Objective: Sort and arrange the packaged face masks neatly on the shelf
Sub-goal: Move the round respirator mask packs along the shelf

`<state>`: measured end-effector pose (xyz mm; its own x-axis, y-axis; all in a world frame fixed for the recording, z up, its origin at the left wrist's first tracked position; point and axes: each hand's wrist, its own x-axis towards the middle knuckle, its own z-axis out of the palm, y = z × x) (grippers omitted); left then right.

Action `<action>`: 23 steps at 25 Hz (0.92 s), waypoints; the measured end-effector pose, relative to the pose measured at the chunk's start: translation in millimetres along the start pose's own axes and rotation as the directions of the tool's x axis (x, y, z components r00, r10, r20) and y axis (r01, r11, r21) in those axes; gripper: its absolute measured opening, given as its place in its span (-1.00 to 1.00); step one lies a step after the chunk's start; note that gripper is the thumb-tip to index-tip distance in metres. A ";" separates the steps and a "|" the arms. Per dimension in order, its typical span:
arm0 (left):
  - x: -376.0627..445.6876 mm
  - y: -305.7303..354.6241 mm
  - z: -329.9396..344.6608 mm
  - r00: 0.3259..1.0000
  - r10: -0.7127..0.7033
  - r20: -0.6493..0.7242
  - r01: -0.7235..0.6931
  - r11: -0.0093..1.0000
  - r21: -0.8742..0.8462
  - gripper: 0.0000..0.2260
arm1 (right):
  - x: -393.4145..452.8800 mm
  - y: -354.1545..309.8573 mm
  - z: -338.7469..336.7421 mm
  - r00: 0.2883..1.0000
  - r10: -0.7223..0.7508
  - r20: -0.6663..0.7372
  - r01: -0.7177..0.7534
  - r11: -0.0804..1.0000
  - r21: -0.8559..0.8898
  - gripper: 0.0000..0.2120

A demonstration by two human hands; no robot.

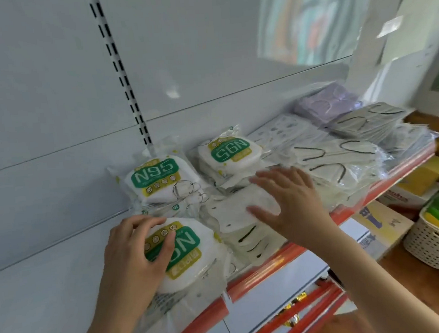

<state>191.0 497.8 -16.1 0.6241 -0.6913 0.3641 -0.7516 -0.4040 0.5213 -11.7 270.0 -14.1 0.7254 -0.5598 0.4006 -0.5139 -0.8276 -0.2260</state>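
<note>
Packaged face masks lie along a white shelf with an orange front strip [267, 268]. My left hand [136, 252] rests with bent fingers on top of a white N95 pack [190, 249] with a green label at the shelf's front left. Two more N95 packs sit behind it, one at the back left [157, 177] and one turned round [229, 150]. My right hand [291, 200] is spread flat, fingers straight, over a pile of plain white mask packs [232, 212]. Further right lie white packs with black ear loops [342, 157], grey packs [368, 119] and lilac packs [325, 103].
A slotted upright rail [118, 69] runs up the white back panel. Below right, lower shelves hold boxes [383, 225] and a white woven basket [436, 239] stands on a wooden floor. A glass divider rises at the shelf's right end.
</note>
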 end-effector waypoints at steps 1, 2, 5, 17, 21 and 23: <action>-3.0 -2.5 -1.8 0.999 -0.016 0.029 0.016 1.000 -0.015 -0.61 | -2.0 0.9 0.2 0.986 -0.077 0.150 0.068 0.995 0.067 -0.34; -6.8 -5.0 -2.4 0.999 -0.020 0.044 0.021 1.000 -0.011 -0.55 | -3.9 3.2 3.0 0.958 -0.148 0.245 0.119 0.984 0.129 -0.33; -12.3 -7.6 -0.6 0.999 -0.026 0.044 0.025 0.999 0.022 -0.47 | -1.0 13.2 0.6 0.988 -0.141 0.058 0.114 0.936 0.334 -0.63; -22.5 10.8 -0.5 0.896 -0.444 0.009 0.443 0.894 0.063 -0.27 | -9.1 -15.5 -14.3 0.725 0.688 0.040 -0.499 0.483 0.720 -0.50; -32.1 8.7 2.3 0.827 -0.541 0.152 0.557 0.755 -0.345 -0.12 | -29.2 -27.5 9.0 0.811 0.546 -0.210 -0.505 0.835 0.220 -0.36; -33.9 3.1 5.6 0.826 -0.536 0.172 0.557 0.733 -0.391 -0.11 | -33.4 -24.8 17.8 0.869 0.433 -0.241 -0.407 0.901 0.151 -0.56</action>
<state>166.3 516.6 -31.2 0.8820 -0.4578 -0.1113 -0.1198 -0.4464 0.8868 -15.1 308.5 -37.7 0.2972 -0.8344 0.4641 -0.6893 -0.5238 -0.5004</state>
